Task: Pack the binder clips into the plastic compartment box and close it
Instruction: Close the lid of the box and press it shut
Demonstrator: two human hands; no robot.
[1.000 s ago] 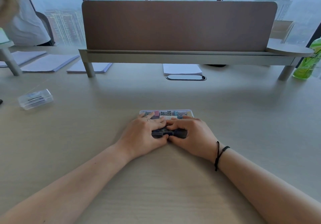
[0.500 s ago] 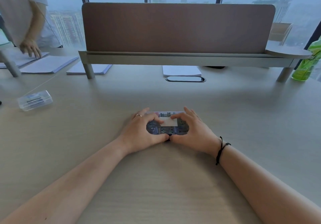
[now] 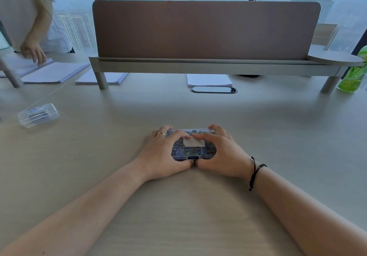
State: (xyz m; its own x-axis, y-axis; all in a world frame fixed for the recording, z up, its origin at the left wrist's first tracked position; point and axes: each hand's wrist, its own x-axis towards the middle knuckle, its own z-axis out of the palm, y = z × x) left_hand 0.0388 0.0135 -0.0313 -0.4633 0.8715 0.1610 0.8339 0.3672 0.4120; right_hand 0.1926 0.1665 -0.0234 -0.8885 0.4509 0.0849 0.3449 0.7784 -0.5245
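Forearms enter from the near edge of the tabletop (image 3: 198, 226) and meet at its middle, wrists resting on the surface.

Item 1, plastic compartment box (image 3: 193, 149): lies flat near the centre of the tabletop, lid down over it, a white label on top. Binder clips (image 3: 191, 152) show through the clear lid, sorted into compartments; none lie loose nearby. Packing looks done; whether the front latch has caught cannot be read, so you likely have only the final press left.

Item 2, left hand (image 3: 164, 152): your fingers curl over the lid's left half, thumb at the front edge, clasping the box.

Item 3, right hand (image 3: 220, 152): mirrors it on the right half, thumb tips nearly touching, fingers bent across the lid.

Item 4, small clear case (image 3: 38, 114): well apart, toward the left edge.

Item 5, green bottle (image 3: 354, 71): far right corner.

Item 6, paper stacks (image 3: 53, 74): far left edge, another person's hand resting there.
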